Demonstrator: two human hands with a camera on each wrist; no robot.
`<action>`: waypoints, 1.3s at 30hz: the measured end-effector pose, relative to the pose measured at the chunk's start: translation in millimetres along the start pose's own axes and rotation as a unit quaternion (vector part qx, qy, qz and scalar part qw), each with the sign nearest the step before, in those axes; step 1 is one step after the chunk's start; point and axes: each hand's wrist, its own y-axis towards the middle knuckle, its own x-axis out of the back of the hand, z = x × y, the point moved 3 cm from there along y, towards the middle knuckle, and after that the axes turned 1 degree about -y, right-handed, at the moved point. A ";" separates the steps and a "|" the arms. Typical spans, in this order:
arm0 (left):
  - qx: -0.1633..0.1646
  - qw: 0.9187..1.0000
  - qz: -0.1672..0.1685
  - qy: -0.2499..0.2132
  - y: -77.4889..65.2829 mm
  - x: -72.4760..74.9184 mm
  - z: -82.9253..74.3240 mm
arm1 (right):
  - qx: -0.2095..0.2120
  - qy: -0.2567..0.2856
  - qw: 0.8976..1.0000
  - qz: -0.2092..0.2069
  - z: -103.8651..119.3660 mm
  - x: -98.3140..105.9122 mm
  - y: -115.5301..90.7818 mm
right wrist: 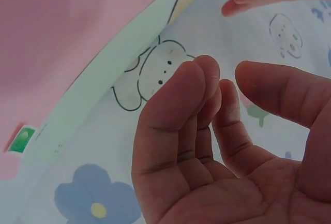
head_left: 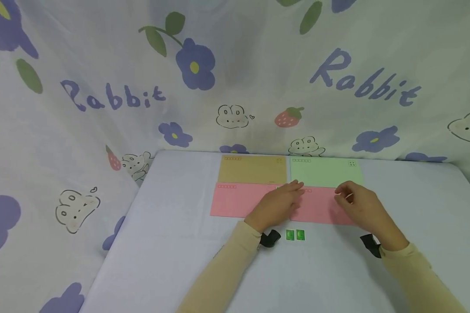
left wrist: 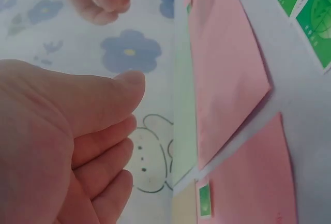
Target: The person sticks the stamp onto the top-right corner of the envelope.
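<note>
My left hand [head_left: 276, 204] hovers over the inner edges of two pink envelopes, its fingers relaxed and nothing between them. Under it, the left pink envelope [head_left: 231, 203] is partly covered; a small green stamp [left wrist: 205, 200] sits at its corner. Above the upper right corner of the right pink envelope [head_left: 317, 208], my right hand [head_left: 358, 206] has loosely bent fingers, with a gap to the thumb and no object held. That corner bears another green stamp [right wrist: 21, 138], hidden by the hand in the head view. Two loose green stamps [head_left: 295, 235] lie side by side nearer me.
Behind the pink envelopes lie a tan envelope [head_left: 252, 169] and a light green envelope [head_left: 325, 172], side by side. The white table [head_left: 160, 243] ends at a printed curtain [head_left: 235, 78] at the back and left.
</note>
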 end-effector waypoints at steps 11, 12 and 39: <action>0.024 1.000 -0.011 -0.006 -3.8 10.5 10.5 | 0.004 0.027 1.000 0.007 13.3 -14.5 -6.0; 0.027 1.000 -0.011 -0.008 -4.0 11.5 11.3 | 0.005 0.028 1.000 0.008 14.7 -15.8 -6.5; 0.080 0.992 -0.067 -0.067 -16.7 36.3 59.5 | 0.011 0.062 0.998 0.028 32.4 -53.0 -16.0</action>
